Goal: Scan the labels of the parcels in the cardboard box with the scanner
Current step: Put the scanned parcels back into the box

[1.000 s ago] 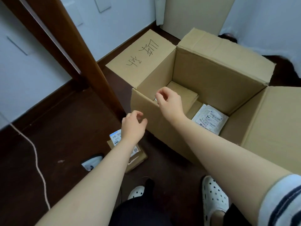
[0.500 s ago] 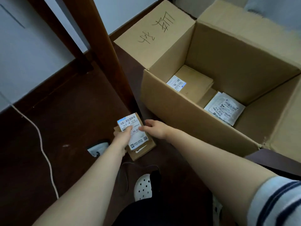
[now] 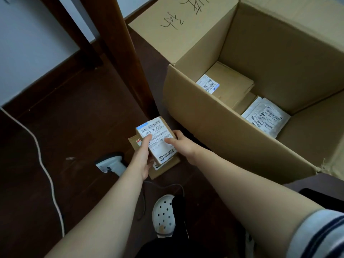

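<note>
Beyond and to the right of both hands, an open cardboard box (image 3: 214,116) on dark flooring, flaps spread. Inside, along the near wall, a brown parcel (image 3: 228,85) with a white barcode label at its near-left corner; to the right of it, a flat white pouch (image 3: 265,116) bearing a label printed with "5-6-3616" and barcodes. On the far-left flap, black handwritten characters, partly cut off at the top edge, not readable.

Outside the box, between the hands, a small labelled parcel (image 3: 157,139), label up, resting on a second brown parcel (image 3: 165,164) lying on the floor. On the top label: barcodes, a blue corner patch, large print reading roughly "501E" and "A218", plus a logo panel at the near end; the smaller print too fine to read. On the lower parcel, a label corner peeking out below and a small red-and-white sticker at the left.

Left hand (image 3: 142,161) wrapped around the left edge of the small labelled parcel, thumb pressed on the label face. Right hand (image 3: 181,144) closed on the right edge, fingers on the label.

Just left of the left wrist, the scanner (image 3: 109,163) lying on the floor, untouched, grey cable trailing beneath the forearm. Further left, a white cord (image 3: 46,174) across the floor. Below the forearms, a white perforated clog (image 3: 163,215).
</note>
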